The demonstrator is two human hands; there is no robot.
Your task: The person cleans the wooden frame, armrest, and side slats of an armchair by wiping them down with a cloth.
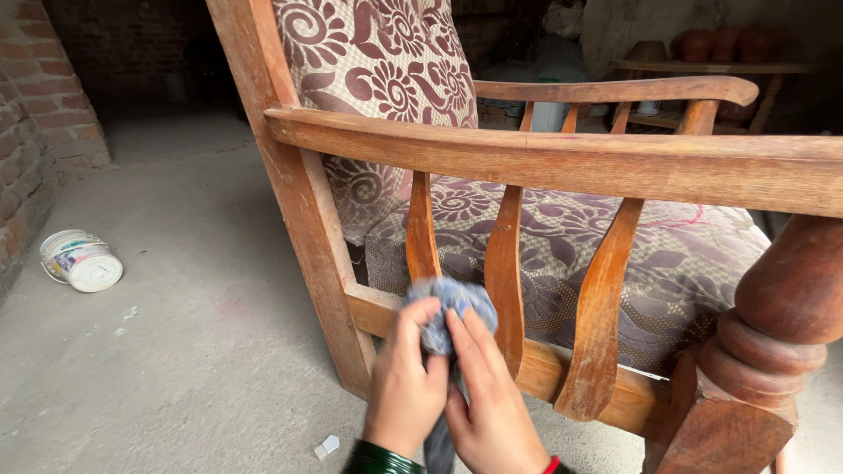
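Observation:
A wooden armchair [544,158] with maroon-patterned cushions fills the view, seen from its side. My left hand [406,386] and my right hand [490,399] are together low in the frame, both gripping a bunched blue-grey cloth [448,303]. The cloth presses against the lower part of a curved wooden slat [420,237] where it meets the bottom side rail [373,312]. Two more slats [505,263] stand to the right under the armrest. Green bangles show on my left wrist, a red one on my right.
A white plastic tub [81,261] lies on its side on the concrete floor at left, next to a brick wall [35,114]. A small scrap [326,447] lies on the floor near my hands. Clay pots on a table [720,63] stand behind.

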